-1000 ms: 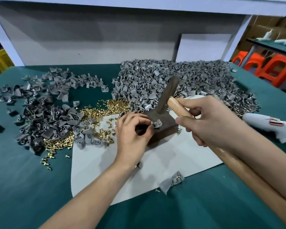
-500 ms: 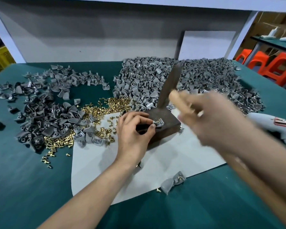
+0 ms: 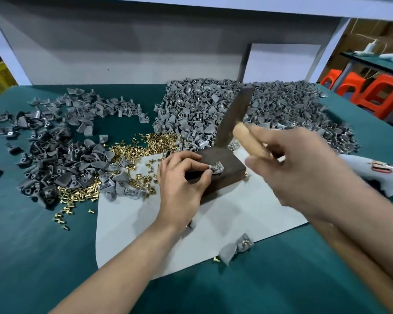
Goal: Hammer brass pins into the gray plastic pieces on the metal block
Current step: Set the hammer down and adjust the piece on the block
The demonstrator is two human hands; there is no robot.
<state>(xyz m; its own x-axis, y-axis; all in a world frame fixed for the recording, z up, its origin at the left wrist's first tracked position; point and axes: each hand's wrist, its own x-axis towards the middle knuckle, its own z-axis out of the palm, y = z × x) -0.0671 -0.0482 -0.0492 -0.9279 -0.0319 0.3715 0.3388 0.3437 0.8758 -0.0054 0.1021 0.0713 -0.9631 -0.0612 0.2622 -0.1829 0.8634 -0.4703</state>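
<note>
The wooden-handled hammer with a dark steel head has risen off the dark rectangular metal block, gripped by the blurred right hand, while the left hand pinches the small gray plastic piece, brass pin atop, between thumb and forefinger on the block's top.

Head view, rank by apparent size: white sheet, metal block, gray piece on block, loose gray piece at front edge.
1. white sheet
2. metal block
3. loose gray piece, gray piece on block: unranked, first nearer, second partly covered.
</note>
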